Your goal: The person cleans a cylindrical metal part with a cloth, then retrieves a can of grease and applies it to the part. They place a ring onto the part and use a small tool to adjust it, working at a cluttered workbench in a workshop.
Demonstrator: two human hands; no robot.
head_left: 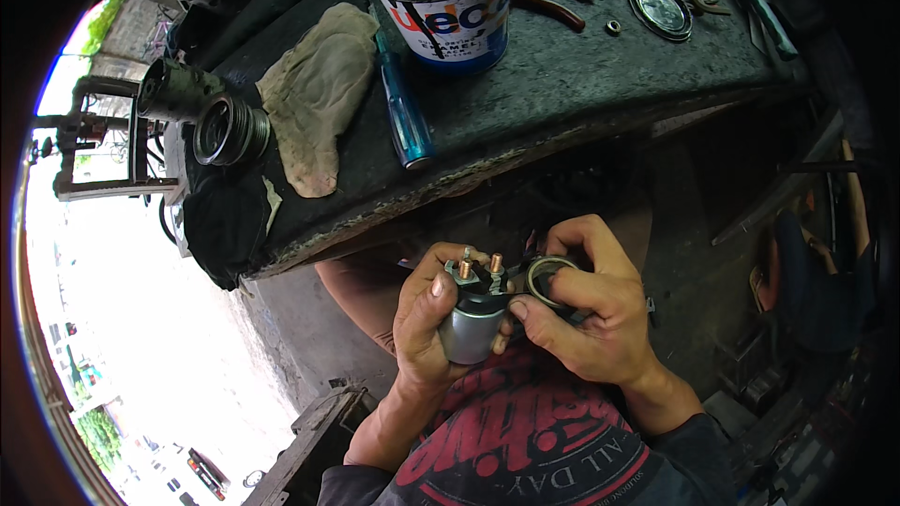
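A starter solenoid (472,331) with a silver, can-shaped body, a black top and copper threaded terminals stands nearly upright in my left hand (424,319). My left fingers wrap round it, the thumb near the terminals. My right hand (600,309) holds a narrow roll of dark tape (547,274) with a pale core, its fingers curled through and around the ring. The thumb and fingers of that hand are close to the solenoid's right side. A dark strip seems to run between roll and black top, though fingers partly hide it.
Beyond my hands is a dark workbench (581,84) with a worn edge. On it are a paint can (445,23), a blue-handled screwdriver (405,122), a dirty glove (319,84), a ribbed metal ring part (230,129), a round lid (661,9), a nut (613,27) and several tools.
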